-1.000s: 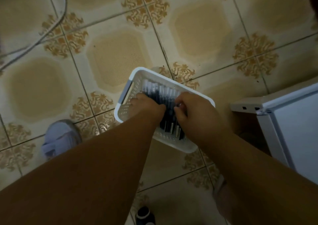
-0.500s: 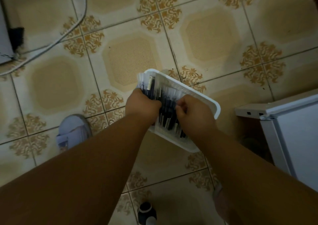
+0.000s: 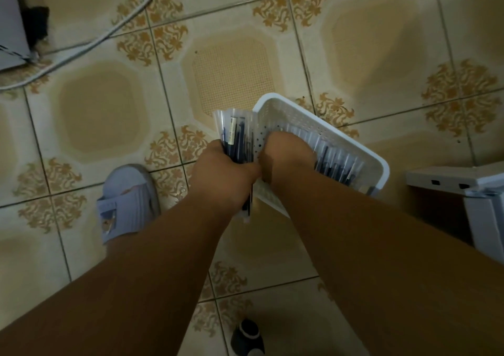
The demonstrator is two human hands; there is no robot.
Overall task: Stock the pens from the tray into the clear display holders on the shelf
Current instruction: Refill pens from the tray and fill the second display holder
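1. Pretty dim shot, so details were murky. The right hand [image 3: 286, 151] was down inside the white perforated plastic tray [image 3: 362, 151], and its fingers were tucked out of sight under the hand, so I couldn't tell whether they were gripping anything.
2. The left hand [image 3: 223, 175] was clenched around a bundle of dark pens in clear sleeves [image 3: 236, 135], just outside the tray's left end; the sleeve tops fanned out above the fist and one pen tip poked out below it.
3. More sleeved pens in the tray [image 3: 338, 162] lay side by side along its right half, partly covered by the right forearm.
4. The tray sat tilted above the patterned tile floor [image 3: 98, 115], near a pale blue slipper [image 3: 125, 200].
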